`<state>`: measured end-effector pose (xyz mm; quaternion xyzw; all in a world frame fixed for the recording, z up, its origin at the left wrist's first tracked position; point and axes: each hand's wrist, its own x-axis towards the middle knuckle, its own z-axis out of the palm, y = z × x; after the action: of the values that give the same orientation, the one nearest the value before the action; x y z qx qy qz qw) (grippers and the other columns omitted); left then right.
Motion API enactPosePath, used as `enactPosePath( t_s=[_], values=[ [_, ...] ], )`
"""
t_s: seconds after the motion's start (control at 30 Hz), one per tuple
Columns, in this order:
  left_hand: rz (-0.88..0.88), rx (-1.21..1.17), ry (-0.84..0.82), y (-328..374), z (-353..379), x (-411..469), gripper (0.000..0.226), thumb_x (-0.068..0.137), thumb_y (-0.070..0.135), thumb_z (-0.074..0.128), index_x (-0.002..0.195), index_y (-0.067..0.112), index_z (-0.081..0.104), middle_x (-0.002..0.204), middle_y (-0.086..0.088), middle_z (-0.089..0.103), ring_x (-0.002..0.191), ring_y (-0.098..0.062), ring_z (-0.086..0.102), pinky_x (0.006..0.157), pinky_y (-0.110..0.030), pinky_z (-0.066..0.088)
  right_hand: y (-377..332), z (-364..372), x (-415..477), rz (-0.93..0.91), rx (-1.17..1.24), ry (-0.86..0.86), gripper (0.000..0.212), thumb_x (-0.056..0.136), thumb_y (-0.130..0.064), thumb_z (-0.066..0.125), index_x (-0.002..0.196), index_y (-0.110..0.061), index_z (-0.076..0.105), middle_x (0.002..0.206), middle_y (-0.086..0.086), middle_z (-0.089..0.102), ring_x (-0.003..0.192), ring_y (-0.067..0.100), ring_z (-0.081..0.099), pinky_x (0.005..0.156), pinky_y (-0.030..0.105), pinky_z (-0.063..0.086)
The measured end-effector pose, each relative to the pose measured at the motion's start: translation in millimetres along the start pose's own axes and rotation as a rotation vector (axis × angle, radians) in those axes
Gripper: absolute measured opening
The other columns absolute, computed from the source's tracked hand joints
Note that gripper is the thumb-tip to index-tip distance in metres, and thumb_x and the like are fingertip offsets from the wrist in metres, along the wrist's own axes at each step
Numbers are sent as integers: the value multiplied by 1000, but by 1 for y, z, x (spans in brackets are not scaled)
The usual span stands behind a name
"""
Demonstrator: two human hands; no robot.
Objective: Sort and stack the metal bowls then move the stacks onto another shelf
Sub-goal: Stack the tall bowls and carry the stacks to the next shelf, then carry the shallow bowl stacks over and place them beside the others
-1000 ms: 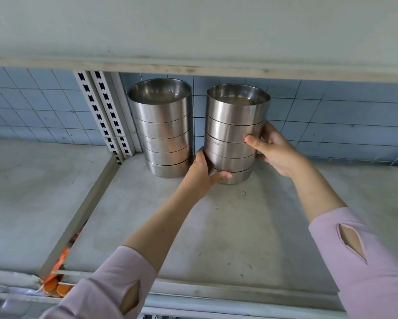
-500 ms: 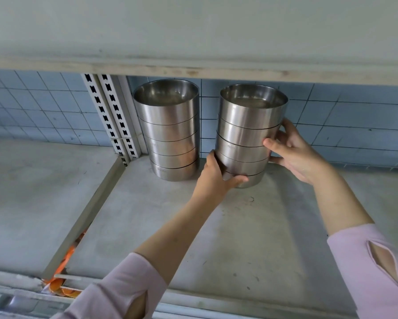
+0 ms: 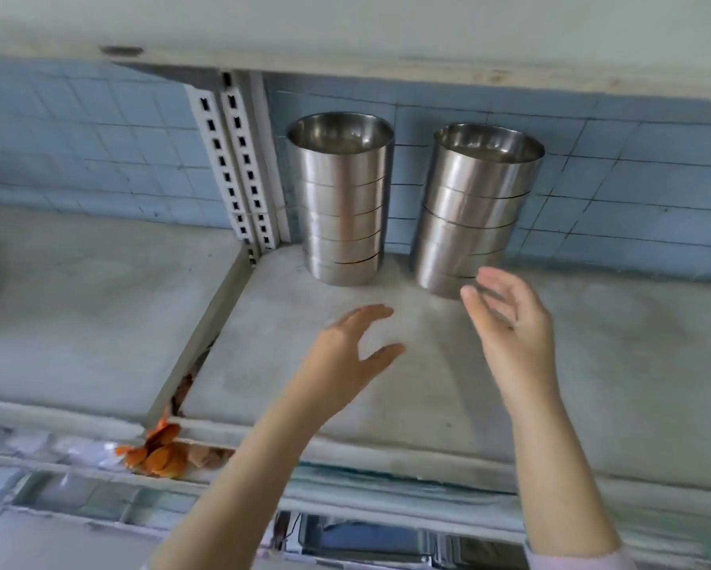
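Observation:
Two stacks of shiny metal bowls stand side by side at the back of a grey shelf [image 3: 386, 384], against the blue tiled wall. The left stack [image 3: 341, 199] stands next to the perforated upright. The right stack [image 3: 475, 207] stands a short gap away. My left hand [image 3: 345, 355] hovers over the shelf in front of the gap, fingers spread, holding nothing. My right hand [image 3: 506, 318] is open just in front of the right stack's base, apart from it or barely so.
A perforated metal upright [image 3: 234, 166] rises left of the stacks. Another shelf board [image 3: 345, 30] hangs close above the bowl rims. An adjoining grey shelf [image 3: 78, 306] lies to the left. Orange packets [image 3: 156, 450] show through a gap at the front edge.
Both hands have let go of the right stack and drawn back toward me. The right stack now stands on the shelf beside the left one.

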<state>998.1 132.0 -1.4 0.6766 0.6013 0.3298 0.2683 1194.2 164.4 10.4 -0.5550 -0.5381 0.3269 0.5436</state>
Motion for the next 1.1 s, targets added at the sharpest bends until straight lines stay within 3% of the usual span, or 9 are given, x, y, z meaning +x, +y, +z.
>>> enactPosePath(
  t_s=[0.1,0.17,0.27,0.37,0.53,0.6,0.87,1.0,1.1],
  values=[
    [39,151,80,-36,-59,-73,43,86,35,67,128,26,58,131,18,52,113,4,50,97,-5,35,-15,38,-66,-136,-180,-127,36,92,-25,69,127,-26,62,127,-17,61,118,-4,54,102,14,39],
    [-32,216,163,-64,-95,-120,40,86,30,69,126,25,61,130,18,53,110,-5,56,96,-15,41,-26,68,-102,-223,-287,-236,42,92,-24,68,133,-22,59,129,-18,55,120,-5,48,103,7,31],
    [-156,242,294,-101,-155,-190,40,85,30,70,122,19,63,129,5,60,110,-16,61,94,-24,44,-50,126,-150,-353,-390,-428,51,92,-24,68,140,-18,54,138,-9,54,131,7,46,113,23,32],
    [-220,314,421,-133,-221,-266,42,87,34,66,127,19,60,131,8,57,116,-11,56,99,-28,44,-80,198,-201,-492,-366,-523,52,90,-20,71,139,-11,56,142,6,57,134,22,50,116,41,38],
    [-385,361,609,-174,-307,-367,47,88,30,65,133,26,53,136,9,52,122,-11,51,97,-16,34,-132,304,-271,-633,-292,-639,54,90,-20,71,140,-8,55,144,10,55,137,27,47,116,39,36],
    [-436,365,682,-189,-336,-395,48,88,31,65,134,27,51,138,8,51,123,-15,52,96,-19,35,-154,340,-292,-669,-271,-701,54,92,-23,70,141,-10,54,146,8,53,139,26,45,116,42,35],
    [-517,361,888,-270,-443,-426,51,87,32,66,136,27,49,136,10,51,122,-8,49,98,-14,29,-218,491,-324,-755,-123,-812,54,94,-25,68,144,-15,51,148,-3,50,139,11,42,117,28,32],
    [-534,315,915,-331,-506,-409,52,86,32,67,135,30,49,125,22,45,107,3,45,95,-15,31,-234,587,-317,-733,-56,-828,52,94,-25,67,143,-18,51,141,-15,50,130,-4,42,110,6,26],
    [-533,299,915,-380,-556,-392,53,85,31,68,134,32,49,125,21,46,109,-5,50,96,-23,38,-252,668,-309,-683,-19,-851,52,94,-27,66,143,-19,51,140,-14,52,129,-4,44,110,8,30]
  ],
)
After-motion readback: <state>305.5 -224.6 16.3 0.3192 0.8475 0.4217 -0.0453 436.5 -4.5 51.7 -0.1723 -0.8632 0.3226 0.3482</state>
